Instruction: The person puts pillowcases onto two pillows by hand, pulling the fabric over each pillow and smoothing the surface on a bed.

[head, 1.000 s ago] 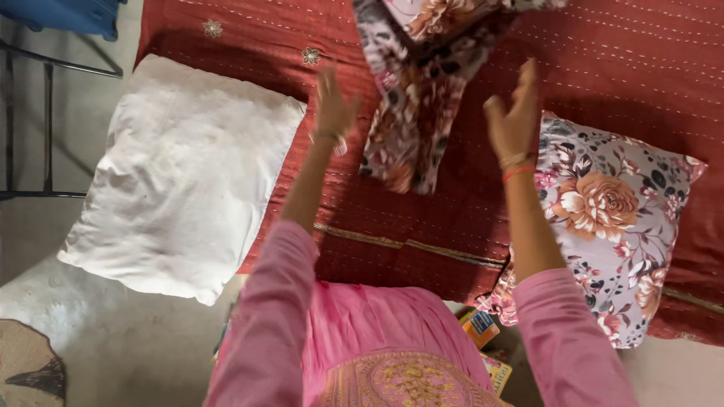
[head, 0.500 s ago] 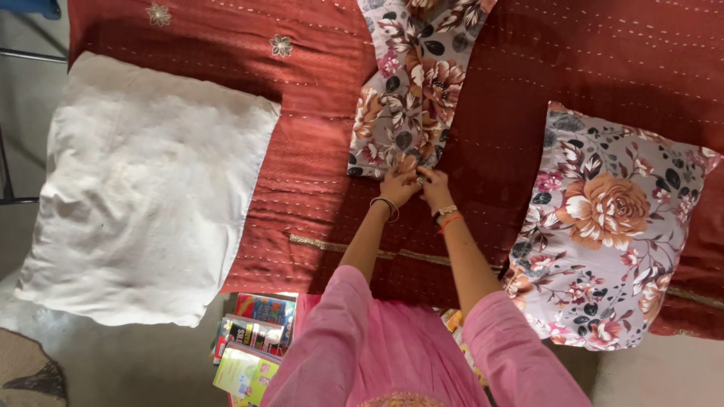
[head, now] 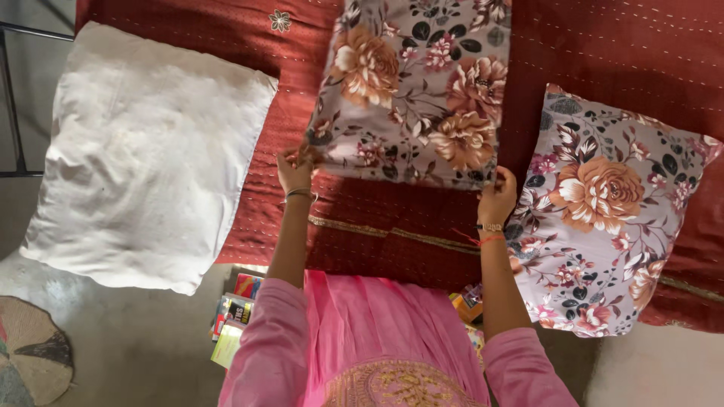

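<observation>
A flat floral pillow cover (head: 415, 90), grey with orange and pink flowers, is spread over the red bedspread (head: 603, 53). My left hand (head: 294, 169) grips its near left corner and my right hand (head: 496, 197) grips its near right corner, so the near edge is stretched wide between them. A bare white pillow (head: 143, 151) lies at the left, hanging over the bed's edge. A pillow in a matching floral cover (head: 603, 211) lies at the right, close beside my right hand.
Colourful books (head: 234, 316) lie on the grey floor under the bed's edge by my left elbow, with more by my right forearm. A round woven mat (head: 30, 362) sits at the bottom left. A dark metal frame (head: 11, 105) stands at the far left.
The cover was first in the air above the bed, then bunched narrow under both hands held together. Now my hands have moved apart and the cover lies spread flat and wide.
</observation>
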